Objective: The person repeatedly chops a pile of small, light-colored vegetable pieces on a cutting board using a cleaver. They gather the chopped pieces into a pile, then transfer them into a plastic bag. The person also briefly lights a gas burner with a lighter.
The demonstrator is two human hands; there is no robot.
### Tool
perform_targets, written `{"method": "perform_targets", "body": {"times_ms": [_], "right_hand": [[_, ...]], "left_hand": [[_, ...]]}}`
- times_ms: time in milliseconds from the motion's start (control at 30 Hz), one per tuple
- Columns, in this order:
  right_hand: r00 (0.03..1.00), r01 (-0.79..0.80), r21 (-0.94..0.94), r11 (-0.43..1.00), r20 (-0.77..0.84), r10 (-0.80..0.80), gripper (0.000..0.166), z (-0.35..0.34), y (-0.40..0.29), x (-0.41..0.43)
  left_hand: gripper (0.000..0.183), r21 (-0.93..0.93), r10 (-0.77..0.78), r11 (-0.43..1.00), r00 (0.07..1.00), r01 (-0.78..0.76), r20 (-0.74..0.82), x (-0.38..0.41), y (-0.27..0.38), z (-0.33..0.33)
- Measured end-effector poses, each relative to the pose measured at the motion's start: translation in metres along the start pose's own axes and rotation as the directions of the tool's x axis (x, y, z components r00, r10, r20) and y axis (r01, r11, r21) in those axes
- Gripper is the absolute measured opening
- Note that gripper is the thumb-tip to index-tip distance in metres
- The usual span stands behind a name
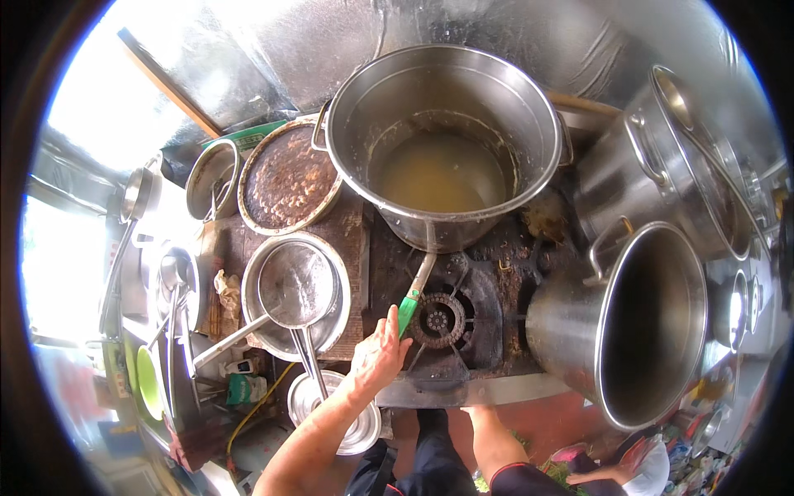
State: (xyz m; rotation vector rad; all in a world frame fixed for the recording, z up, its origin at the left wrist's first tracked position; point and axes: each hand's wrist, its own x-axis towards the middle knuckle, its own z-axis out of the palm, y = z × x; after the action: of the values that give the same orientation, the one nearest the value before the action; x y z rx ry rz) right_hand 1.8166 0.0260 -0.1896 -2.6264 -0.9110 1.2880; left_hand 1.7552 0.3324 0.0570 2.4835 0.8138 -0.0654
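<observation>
My left hand holds the green handle of a metal tool, its fingers along one side and the thumb on the other. The tool's metal shank points up to the front wall of a large stockpot; what kind of tool it is cannot be made out. Cloudy yellowish liquid fills the pot's bottom. In front of the pot lies a bare gas burner. My right hand reaches to the stove's front edge, its fingers mostly hidden under that edge.
At left stand a basin of brown, crusted food and a bowl with a strainer on it. A tipped stockpot and a larger pot with a ladle are at right. Another person is low at right.
</observation>
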Motion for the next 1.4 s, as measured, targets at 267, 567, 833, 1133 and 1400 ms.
{"method": "perform_targets", "body": {"times_ms": [267,567,833,1133,1400], "right_hand": [[0.998,-0.052,-0.091,0.994,-0.029,0.050,0.025,-0.004,0.004,0.000],[0.999,-0.034,-0.141,0.989,-0.036,0.030,0.026,-0.005,0.000,0.001],[0.982,0.040,-0.195,0.980,-0.172,-0.075,0.029,-0.001,-0.003,0.001],[0.990,-0.107,-0.102,0.989,-0.097,0.097,0.050,-0.030,-0.028,-0.017],[0.992,-0.107,-0.101,0.989,-0.083,0.099,0.044,0.002,-0.006,0.001]], "left_hand": [[0.071,0.017,-0.016,1.000,0.992,0.019,-0.122,0.041,-0.010,0.040],[0.034,0.319,0.203,0.937,0.965,-0.142,-0.165,0.032,0.001,0.021],[0.029,0.150,0.108,0.986,0.959,-0.070,-0.263,0.030,-0.002,0.031],[0.034,0.100,-0.018,0.994,0.972,0.042,-0.235,0.035,-0.005,0.033],[0.037,0.057,-0.129,0.989,0.979,0.139,-0.156,0.037,-0.003,0.025]]}}
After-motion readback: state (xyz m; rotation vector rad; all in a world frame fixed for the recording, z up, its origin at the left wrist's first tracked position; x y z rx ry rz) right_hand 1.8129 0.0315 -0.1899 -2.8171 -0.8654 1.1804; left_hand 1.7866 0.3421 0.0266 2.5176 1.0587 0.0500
